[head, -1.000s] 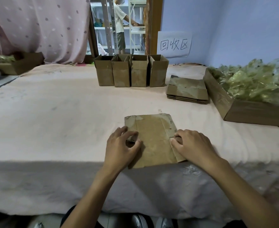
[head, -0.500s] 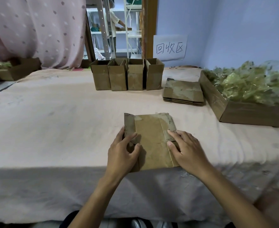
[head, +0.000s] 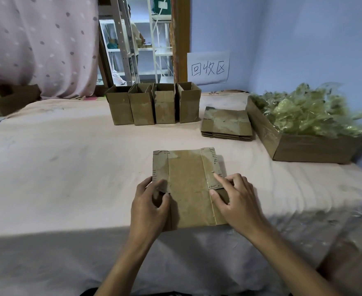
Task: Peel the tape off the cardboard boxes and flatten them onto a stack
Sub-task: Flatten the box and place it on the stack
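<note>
My left hand (head: 150,201) pinches the left edge of the flattened box (head: 188,189) at the near edge of the table (head: 69,167), while my right hand (head: 235,197) presses its right flap with index finger and thumb, so I should push the folds down evenly.

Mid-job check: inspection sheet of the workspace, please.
Surface: pink cloth, smudged in places.
Job's things: flattened box at the near edge; four upright boxes in a row behind; stack of flattened boxes right of them.
Clutter: cardboard tray heaped with crumpled clear film, far right; another box far left.
Hands: left hand grips the flattened box's left edge; right hand has forefinger and thumb on its right flap.
Cables: nothing seen.
Surroundings: dotted curtain, handwritten sign on blue wall, shelving in the room beyond.
</note>
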